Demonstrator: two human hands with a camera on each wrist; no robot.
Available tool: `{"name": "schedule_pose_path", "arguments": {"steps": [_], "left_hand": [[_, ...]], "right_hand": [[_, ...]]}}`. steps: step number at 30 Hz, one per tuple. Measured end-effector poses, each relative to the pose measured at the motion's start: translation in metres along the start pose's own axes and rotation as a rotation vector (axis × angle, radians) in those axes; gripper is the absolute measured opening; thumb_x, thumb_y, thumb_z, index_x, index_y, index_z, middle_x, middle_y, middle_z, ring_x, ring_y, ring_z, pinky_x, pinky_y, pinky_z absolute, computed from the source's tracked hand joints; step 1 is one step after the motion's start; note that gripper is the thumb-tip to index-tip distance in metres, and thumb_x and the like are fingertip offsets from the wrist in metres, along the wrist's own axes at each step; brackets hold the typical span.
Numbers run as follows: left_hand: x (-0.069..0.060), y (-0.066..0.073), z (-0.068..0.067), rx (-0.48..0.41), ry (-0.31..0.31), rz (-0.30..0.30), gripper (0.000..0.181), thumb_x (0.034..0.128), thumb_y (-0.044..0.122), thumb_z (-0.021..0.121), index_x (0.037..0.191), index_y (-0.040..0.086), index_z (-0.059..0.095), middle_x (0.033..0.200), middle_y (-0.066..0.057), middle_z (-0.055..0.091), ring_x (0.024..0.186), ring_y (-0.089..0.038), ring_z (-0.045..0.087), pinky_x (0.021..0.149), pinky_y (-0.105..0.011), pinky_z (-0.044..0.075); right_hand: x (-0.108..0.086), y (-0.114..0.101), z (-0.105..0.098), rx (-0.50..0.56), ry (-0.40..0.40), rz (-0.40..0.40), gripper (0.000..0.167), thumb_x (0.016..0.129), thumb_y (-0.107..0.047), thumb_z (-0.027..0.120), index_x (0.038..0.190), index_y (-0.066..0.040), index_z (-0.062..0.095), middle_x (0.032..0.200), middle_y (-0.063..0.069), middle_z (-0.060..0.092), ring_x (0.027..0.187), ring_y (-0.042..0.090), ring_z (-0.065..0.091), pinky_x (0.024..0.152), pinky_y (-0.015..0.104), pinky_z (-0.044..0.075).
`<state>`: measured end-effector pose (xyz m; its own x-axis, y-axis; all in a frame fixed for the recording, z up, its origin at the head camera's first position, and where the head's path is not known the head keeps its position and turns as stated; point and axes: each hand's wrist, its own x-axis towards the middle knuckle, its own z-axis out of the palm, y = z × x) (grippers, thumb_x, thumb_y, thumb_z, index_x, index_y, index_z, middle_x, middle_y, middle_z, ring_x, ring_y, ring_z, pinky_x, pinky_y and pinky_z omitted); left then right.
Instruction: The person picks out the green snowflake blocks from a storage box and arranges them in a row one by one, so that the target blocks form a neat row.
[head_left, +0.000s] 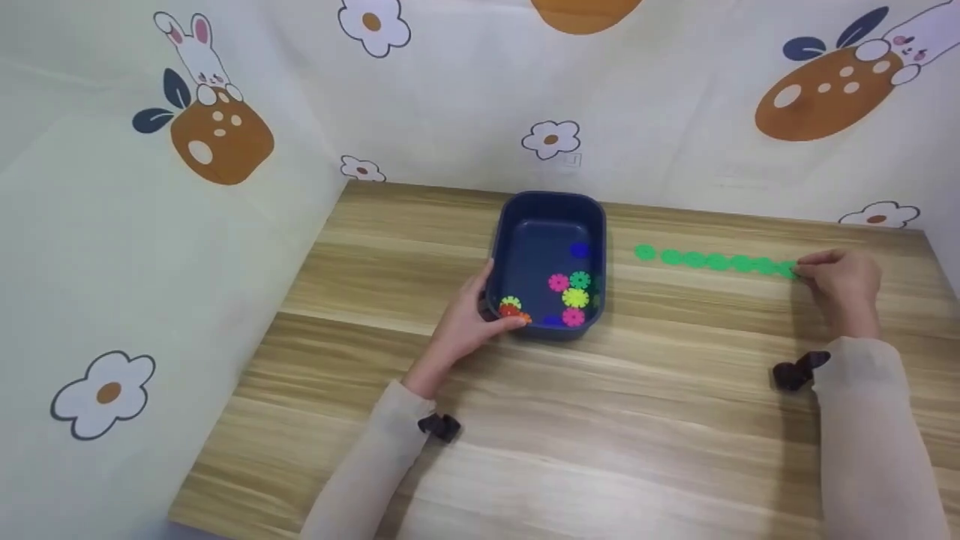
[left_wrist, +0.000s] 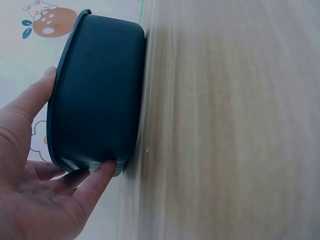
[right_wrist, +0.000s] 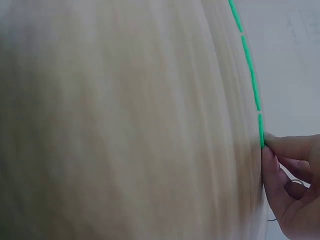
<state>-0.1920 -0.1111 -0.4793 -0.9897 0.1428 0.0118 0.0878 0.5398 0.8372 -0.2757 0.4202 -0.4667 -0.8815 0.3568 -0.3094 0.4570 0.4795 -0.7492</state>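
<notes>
My left hand [head_left: 469, 319] holds a dark blue plastic box [head_left: 529, 247] by its near left corner, thumb over the rim. In the left wrist view the fingers [left_wrist: 95, 187] curve round the outside of the box [left_wrist: 97, 90]. Notched plastic discs lie inside it: pink [head_left: 559, 283], yellow [head_left: 576, 298], green [head_left: 580, 280], blue [head_left: 580, 250] and red [head_left: 509, 309]. To the right, a row of green discs [head_left: 718, 262] lies flat on the table. My right hand [head_left: 844, 285] pinches the green disc [head_left: 787, 269] at the row's right end; fingertips partly cover it.
The wood-grain table [head_left: 600, 420] meets a patterned cloth wall [head_left: 465, 97] behind the box and row. Another cloth [head_left: 150, 285] hangs along the left edge. Each sleeve carries a small black device, at the left wrist [head_left: 439, 427] and right wrist [head_left: 799, 371].
</notes>
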Motion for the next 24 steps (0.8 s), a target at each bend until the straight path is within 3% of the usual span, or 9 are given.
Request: {"name": "schedule_pose_path", "arguments": {"steps": [3, 5, 8, 17, 24], "left_hand": [[0.0, 0.001, 0.0, -0.001, -0.008, 0.001, 0.107, 0.0758, 0.035, 0.087, 0.159, 0.011, 0.025, 0.163, -0.015, 0.03, 0.15, -0.033, 0.031, 0.122, -0.049, 0.029], [0.0, 0.002, 0.0, -0.002, -0.012, 0.002, 0.107, 0.0761, 0.034, 0.087, 0.159, 0.011, 0.024, 0.163, -0.015, 0.029, 0.15, -0.034, 0.03, 0.122, -0.05, 0.028], [0.0, 0.002, 0.0, -0.008, -0.009, -0.001, 0.107, 0.0762, 0.033, 0.087, 0.159, 0.011, 0.024, 0.164, -0.015, 0.029, 0.15, -0.034, 0.029, 0.123, -0.051, 0.027], [0.0, 0.001, 0.0, -0.003, 0.0, 0.003, 0.107, 0.0758, 0.034, 0.087, 0.159, 0.01, 0.024, 0.163, -0.015, 0.03, 0.15, -0.034, 0.031, 0.122, -0.05, 0.028], [-0.001, 0.001, -0.002, -0.008, -0.001, -0.001, 0.107, 0.0755, 0.034, 0.087, 0.159, 0.011, 0.024, 0.162, -0.016, 0.031, 0.149, -0.034, 0.031, 0.123, -0.049, 0.028]], "right_hand": [[-0.002, -0.001, -0.003, 0.205, -0.039, 0.048, 0.029, 0.091, -0.013, 0.072, 0.07, -0.032, 0.07, 0.062, -0.024, 0.061, 0.067, -0.009, 0.06, 0.068, 0.011, 0.055], [-0.004, -0.003, -0.004, 0.379, -0.06, 0.089, 0.024, 0.09, -0.01, 0.073, 0.073, -0.027, 0.071, 0.066, -0.018, 0.065, 0.066, -0.004, 0.067, 0.07, 0.013, 0.057], [-0.005, -0.012, -0.004, 0.505, -0.074, 0.109, 0.02, 0.087, -0.008, 0.075, 0.075, -0.023, 0.072, 0.067, -0.013, 0.069, 0.065, -0.001, 0.07, 0.068, 0.014, 0.058], [-0.024, -0.042, 0.016, 0.56, -0.085, -0.084, 0.018, 0.088, -0.002, 0.071, 0.079, -0.018, 0.073, 0.068, -0.01, 0.071, 0.064, 0.0, 0.07, 0.066, 0.015, 0.058], [-0.041, -0.063, 0.037, 0.607, -0.124, -0.185, 0.02, 0.088, 0.004, 0.069, 0.079, -0.013, 0.074, 0.069, -0.008, 0.072, 0.061, 0.002, 0.07, 0.062, 0.016, 0.058]]}}
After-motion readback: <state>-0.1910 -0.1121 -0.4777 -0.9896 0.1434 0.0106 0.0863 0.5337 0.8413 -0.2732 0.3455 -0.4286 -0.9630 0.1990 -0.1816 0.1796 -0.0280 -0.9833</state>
